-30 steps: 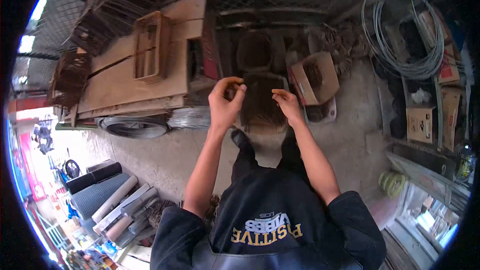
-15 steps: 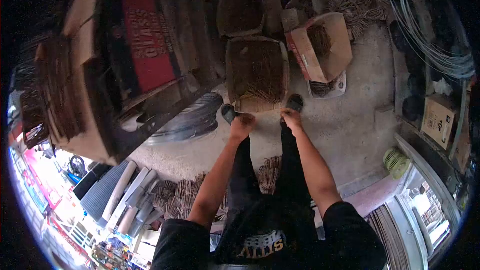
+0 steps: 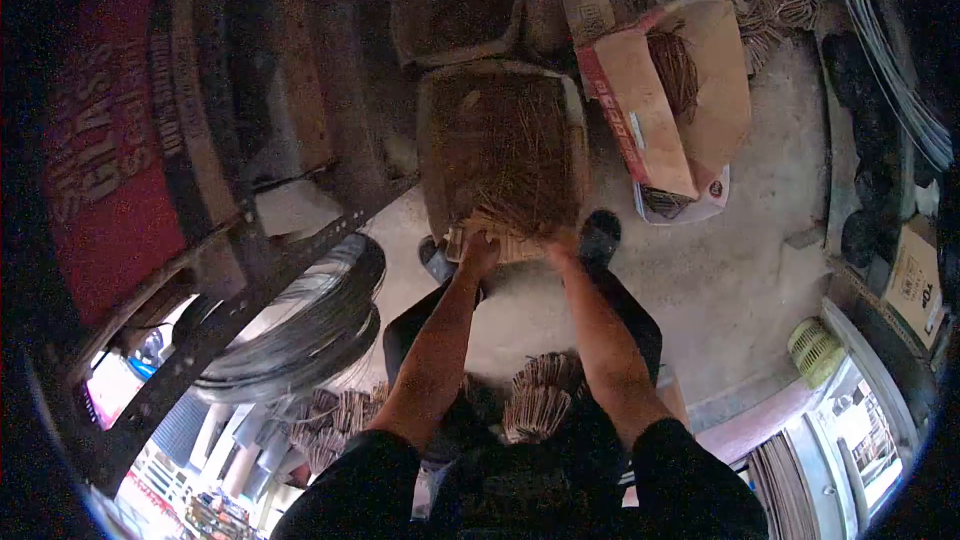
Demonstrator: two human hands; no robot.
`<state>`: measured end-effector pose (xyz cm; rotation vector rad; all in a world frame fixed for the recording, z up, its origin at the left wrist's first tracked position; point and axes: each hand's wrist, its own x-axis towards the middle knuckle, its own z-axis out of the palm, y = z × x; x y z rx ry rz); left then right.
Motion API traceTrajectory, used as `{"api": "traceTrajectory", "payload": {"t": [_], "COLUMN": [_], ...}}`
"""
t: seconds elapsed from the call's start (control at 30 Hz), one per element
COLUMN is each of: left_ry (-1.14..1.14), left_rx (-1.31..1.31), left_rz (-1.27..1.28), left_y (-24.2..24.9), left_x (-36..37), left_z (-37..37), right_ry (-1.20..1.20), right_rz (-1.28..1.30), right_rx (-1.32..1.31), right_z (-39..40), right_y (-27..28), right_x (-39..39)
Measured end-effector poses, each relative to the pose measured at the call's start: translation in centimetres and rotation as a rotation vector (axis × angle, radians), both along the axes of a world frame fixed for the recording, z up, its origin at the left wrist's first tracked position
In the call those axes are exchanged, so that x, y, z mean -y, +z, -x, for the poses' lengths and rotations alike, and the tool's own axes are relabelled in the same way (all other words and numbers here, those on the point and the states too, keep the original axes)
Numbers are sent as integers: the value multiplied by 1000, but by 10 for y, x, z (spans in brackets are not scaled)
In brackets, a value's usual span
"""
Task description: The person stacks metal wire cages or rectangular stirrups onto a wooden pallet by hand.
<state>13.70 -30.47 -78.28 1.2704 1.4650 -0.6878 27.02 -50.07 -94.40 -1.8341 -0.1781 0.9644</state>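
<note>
A wide container point(image 3: 428, 155) full of thin brown wire pieces stands on the floor between my feet. At its near edge, on the left, my left hand point(image 3: 480, 250) reaches to the rim, its fingers bent over the edge. My right hand point(image 3: 558, 243) is at the right part of the same edge, beside the wires; its fingers are dark and blurred. Loose wire pieces point(image 3: 520, 190) lie heaped just beyond both hands. Whether either hand grips the rim or wires cannot be made out.
An open cardboard box point(image 3: 720, 90) with wire bundles stands right of the container. Large wire coils point(image 3: 300, 330) lie at the left under a metal rack point(image 3: 190, 360). Wire bundles point(image 3: 540, 395) are on the floor near my legs. A green basket point(image 3: 815, 350) is at the right.
Both hands have moved down to the container's near edge. The view has shifted closer to the container, and my knees are now bent outward.
</note>
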Motion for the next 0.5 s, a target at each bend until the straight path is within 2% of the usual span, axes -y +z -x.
{"api": "traceTrajectory", "payload": {"t": [0.07, 0.1, 0.17, 0.2, 0.23, 0.27, 0.3, 0.37, 0.4, 0.47, 0.5], "left_ry": [-86, -172, -345, -431, -434, -280, -124, -133, -139, -146, -149], "left_rx": [2, 2, 6, 8, 10, 12, 13, 28, 50, 108, 137], "left_rz": [-3, -1, 2, 0, -5, -151, -294, -305, -318, -353, -373], "left_y": [-54, -86, -141, -149, -113, -80, -41, -12, 11, 53, 76], "left_x": [3, 7, 15, 13, 36, 25, 3, 1, 3, -3, -12], "left_z": [10, 18, 32, 30, 28, 12, -1, -8, -5, -17, -25], "right_ry": [594, 590, 419, 414, 606, 798, 795, 325, 319, -8, -10], "right_rz": [424, 425, 349, 347, 487, 627, 625, 168, 165, 278, 267], "right_rx": [362, 362, 262, 266, 325, 381, 382, 1088, 1091, -96, -86], "right_z": [-14, -13, -5, -5, -4, -2, 1, 13, 16, 13, 10], "right_y": [134, 131, 99, 92, 80, 73, 68, 64, 63, 53, 14], "right_x": [-65, -66, -57, -57, -55, -54, -52, -44, -40, -29, 8]}}
